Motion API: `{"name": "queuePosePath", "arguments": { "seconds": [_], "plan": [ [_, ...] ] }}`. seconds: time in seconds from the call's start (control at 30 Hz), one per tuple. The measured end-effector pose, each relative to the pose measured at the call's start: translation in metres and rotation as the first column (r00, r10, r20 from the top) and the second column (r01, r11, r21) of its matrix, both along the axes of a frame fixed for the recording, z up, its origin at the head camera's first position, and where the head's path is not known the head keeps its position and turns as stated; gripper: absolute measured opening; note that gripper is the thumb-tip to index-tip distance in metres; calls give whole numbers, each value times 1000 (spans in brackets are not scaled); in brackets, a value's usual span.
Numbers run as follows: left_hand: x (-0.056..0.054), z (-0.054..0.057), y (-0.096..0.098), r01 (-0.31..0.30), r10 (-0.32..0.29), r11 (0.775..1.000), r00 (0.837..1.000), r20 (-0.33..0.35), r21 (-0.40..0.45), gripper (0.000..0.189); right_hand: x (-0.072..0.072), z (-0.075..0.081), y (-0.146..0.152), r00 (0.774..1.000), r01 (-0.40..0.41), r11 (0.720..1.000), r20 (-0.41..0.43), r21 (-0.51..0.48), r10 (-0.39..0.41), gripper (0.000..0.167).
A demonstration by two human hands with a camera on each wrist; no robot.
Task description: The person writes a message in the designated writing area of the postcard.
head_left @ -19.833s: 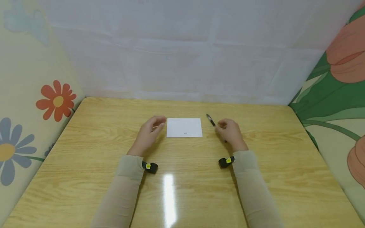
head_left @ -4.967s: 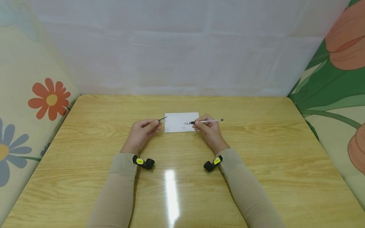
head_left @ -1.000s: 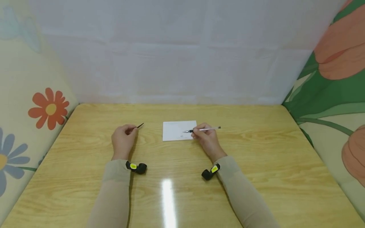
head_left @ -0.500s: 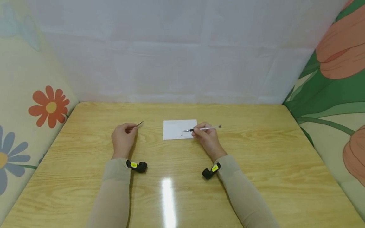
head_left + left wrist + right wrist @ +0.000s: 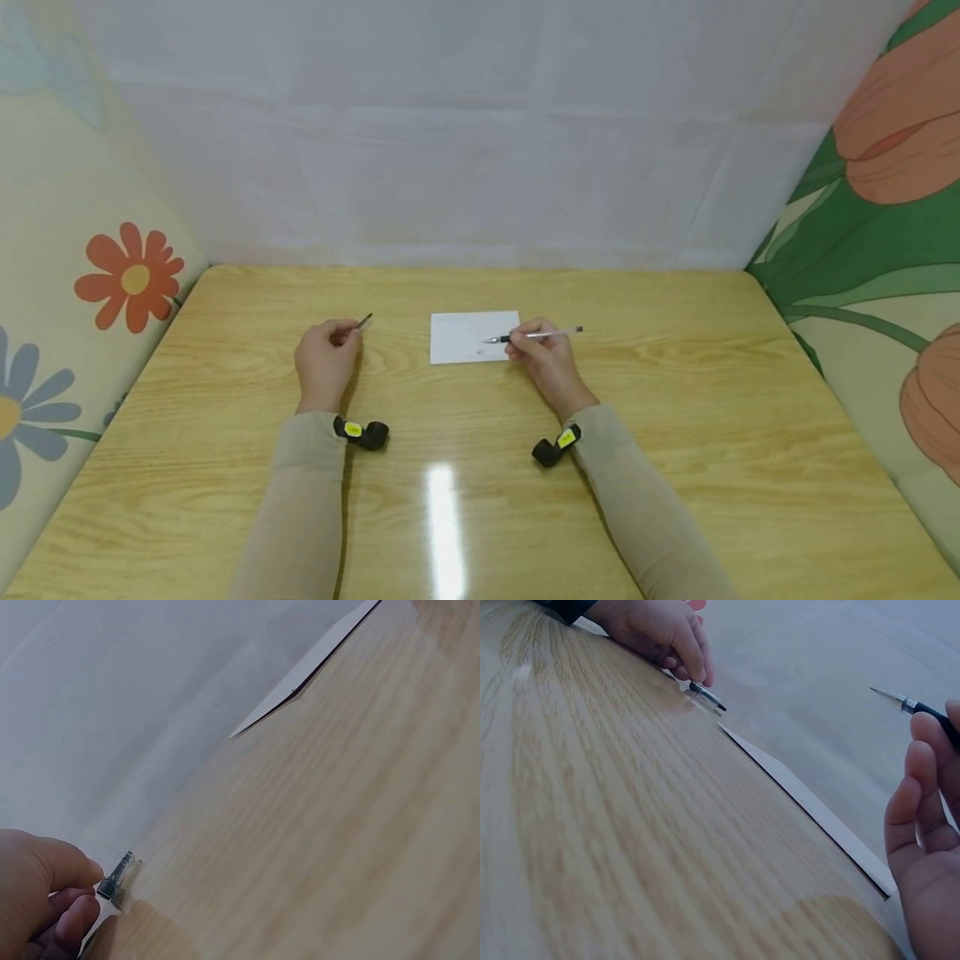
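Note:
My right hand (image 5: 551, 360) grips an uncapped gel pen (image 5: 558, 332) with a clear barrel and black grip. Its bare tip points left over a white paper pad (image 5: 457, 336); in the right wrist view the pen tip (image 5: 887, 696) is clear of the paper. Off to the left of the pad, my left hand (image 5: 326, 360) pinches the pen cap (image 5: 365, 321) between thumb and index finger, low by the table. That cap (image 5: 114, 881) looks clear with a dark core in the left wrist view. A small dark mark shows near the pad's lower edge.
A wood-grain table (image 5: 480, 433) bears everything, with a light glare strip near its front. White cloth (image 5: 450, 167) hangs behind it. Flower-painted panels (image 5: 45, 183) stand at both sides. Each wrist wears a small black camera (image 5: 367, 435).
Earlier the capped pen lay on the table by my right hand. Since then pen and cap have been separated, and my left hand has moved left, away from the pad, with the cap.

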State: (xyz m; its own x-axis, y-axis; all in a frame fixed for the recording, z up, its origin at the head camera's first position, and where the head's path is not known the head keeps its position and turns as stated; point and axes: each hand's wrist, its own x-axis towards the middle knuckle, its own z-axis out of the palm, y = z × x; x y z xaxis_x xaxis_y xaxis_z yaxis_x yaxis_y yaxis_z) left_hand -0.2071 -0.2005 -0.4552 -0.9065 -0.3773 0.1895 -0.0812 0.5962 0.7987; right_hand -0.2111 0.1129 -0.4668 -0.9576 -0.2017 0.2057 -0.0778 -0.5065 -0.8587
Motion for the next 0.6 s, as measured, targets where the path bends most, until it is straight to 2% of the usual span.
{"name": "queuePosePath", "arguments": {
  "seconds": [0.13, 0.33, 0.6],
  "plan": [
    [1, 1, 1, 4, -4, 1000, 1000, -3, 19, 22, 0, 0, 0, 1000, -1, 1000, 2, -2, 1, 4],
    [2, 2, 1, 21, -21, 999, 1000, 1, 48, 24, 0, -1, 1, 1000, -9, 1000, 0, -4, 9, 14],
    [2, 7, 2, 76, -74, 994, 997, -22, 75, 24, -2, -3, 2, 1000, -15, 1000, -8, 2, 15, 8]
  ]
}}
